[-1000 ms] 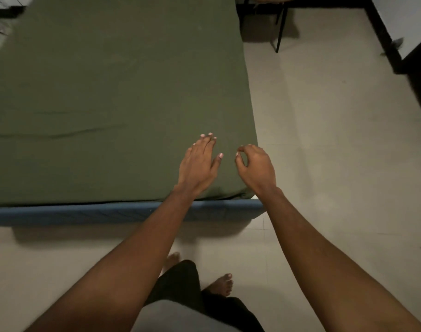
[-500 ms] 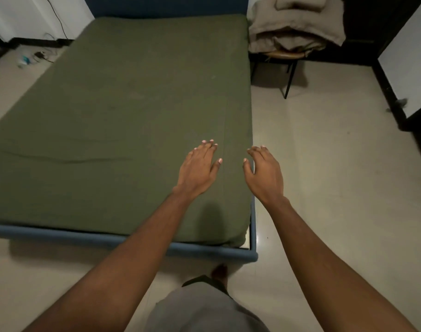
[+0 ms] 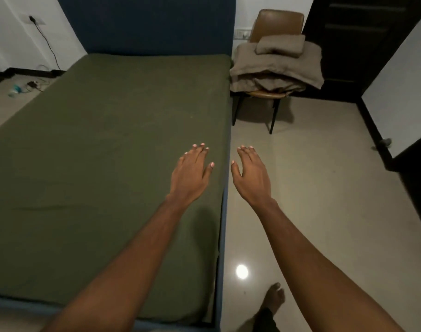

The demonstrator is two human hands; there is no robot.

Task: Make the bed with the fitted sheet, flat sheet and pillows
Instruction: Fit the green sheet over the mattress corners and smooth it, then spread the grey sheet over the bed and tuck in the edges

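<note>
- The green sheet (image 3: 104, 152) was spread flat on the bed (image 3: 144, 22), and that step seemed done.
- The left hand (image 3: 190, 174) and right hand (image 3: 251, 176) were held open and empty.
- The folded bedding (image 3: 276, 65) beside the bed was likely needed next.

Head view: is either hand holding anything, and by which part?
Nothing is held. The left hand is open, fingers straight, over the fitted sheet; the right hand is open over the floor. The folded bedding lies on the chair.
</note>
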